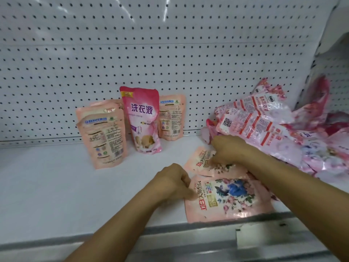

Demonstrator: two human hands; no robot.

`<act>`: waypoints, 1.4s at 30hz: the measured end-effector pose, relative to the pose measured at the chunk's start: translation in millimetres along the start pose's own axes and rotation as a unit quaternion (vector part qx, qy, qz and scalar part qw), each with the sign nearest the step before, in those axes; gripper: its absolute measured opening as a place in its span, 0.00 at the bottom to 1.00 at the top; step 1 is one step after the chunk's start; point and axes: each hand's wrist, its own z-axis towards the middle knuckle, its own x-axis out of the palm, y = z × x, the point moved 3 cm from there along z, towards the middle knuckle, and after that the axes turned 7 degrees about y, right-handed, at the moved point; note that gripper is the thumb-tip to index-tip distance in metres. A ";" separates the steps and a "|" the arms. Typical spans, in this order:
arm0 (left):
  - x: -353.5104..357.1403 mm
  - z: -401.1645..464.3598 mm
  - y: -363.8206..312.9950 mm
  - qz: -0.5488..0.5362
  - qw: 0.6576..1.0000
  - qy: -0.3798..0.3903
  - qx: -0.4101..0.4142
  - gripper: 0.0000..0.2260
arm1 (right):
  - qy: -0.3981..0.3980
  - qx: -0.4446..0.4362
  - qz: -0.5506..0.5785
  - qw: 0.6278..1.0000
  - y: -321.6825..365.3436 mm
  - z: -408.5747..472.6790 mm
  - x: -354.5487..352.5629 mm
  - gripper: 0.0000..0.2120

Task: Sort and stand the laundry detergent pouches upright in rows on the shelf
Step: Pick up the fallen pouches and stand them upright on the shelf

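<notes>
The left hand (172, 183) lay at the near left edge of a flat floral pouch (229, 198), its fingers curled and its fingertips touching that edge; whether they had pinched the film or only pressed on it could not be told. The pouch lay face up on the shelf (47, 186), just to the right of that hand, with its long axis running away from the hand toward the right and its printing turned sideways, so it would seem to need lifting and a quarter turn to stand. Just beyond it, the right hand (229, 150) rested with curled fingers on a second flat pouch (203, 162), partly tucked under the first; its grip too was hidden by the knuckles. Each hand was nearer its own pouch, the left to the nearer one, the right to the farther.

Farther out to the right of both hands, a loose heap of pink pouches (273, 125) lay unsorted. Well apart to the far left stood the upright ones: a peach pouch (103, 137) turned back outward, a taller pink pouch (144, 120) and another peach pouch (171, 116) against the pegboard back wall (170, 53).
</notes>
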 end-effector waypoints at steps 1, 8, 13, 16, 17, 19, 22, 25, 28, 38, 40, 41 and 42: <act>0.6 -2.4 2.5 -0.018 1.000 -0.011 -0.003 0.09 | 0.006 0.003 -0.005 1.000 1.7 2.0 0.2 0.17; -36.0 -54.4 23.5 -0.283 0.938 -0.196 0.030 0.02 | 0.058 -0.016 0.008 0.998 11.3 6.5 3.3 0.22; -107.3 -98.3 31.2 -0.178 0.902 -0.376 0.115 0.03 | 0.089 -0.012 0.123 0.988 12.7 12.5 5.4 0.21; -142.5 -100.4 44.3 -0.091 0.910 -0.397 0.082 0.01 | 0.113 -0.001 0.224 0.968 15.0 16.6 5.6 0.28; -151.4 -98.5 49.4 -0.061 0.914 -0.397 0.065 0.01 | 0.111 0.002 0.252 0.961 14.4 19.1 5.2 0.28; -163.9 -90.6 62.0 -0.022 0.921 -0.389 0.028 0.02 | 0.092 -0.002 0.334 0.938 13.5 23.5 3.6 0.24; -169.5 -80.3 80.0 0.017 0.922 -0.386 -0.028 0.04 | 0.065 -0.039 0.483 0.872 16.6 27.7 -1.9 0.17; -169.0 -76.8 89.2 0.030 0.902 -0.428 -0.048 0.04 | -0.027 -0.113 0.613 0.782 32.0 23.4 -20.0 0.05; -167.1 -77.6 91.1 0.048 0.882 -0.466 -0.045 0.07 | -0.126 -0.158 0.696 0.689 57.6 20.7 -36.2 0.05; -150.6 -86.9 98.5 0.187 0.817 -0.541 0.078 0.18 | -0.119 -0.150 0.757 0.625 117.2 44.9 4.9 0.11; -146.6 -86.4 87.5 0.217 0.800 -0.541 0.143 0.21 | -0.129 -0.171 0.741 0.637 117.5 40.5 2.6 0.10; -144.5 -83.6 78.9 0.237 0.799 -0.528 0.164 0.23 | -0.142 -0.188 0.723 0.649 118.3 36.4 -0.5 0.09; -142.4 -79.6 68.8 0.257 0.806 -0.504 0.174 0.25 | -0.156 -0.206 0.700 0.666 120.0 30.8 -4.7 0.08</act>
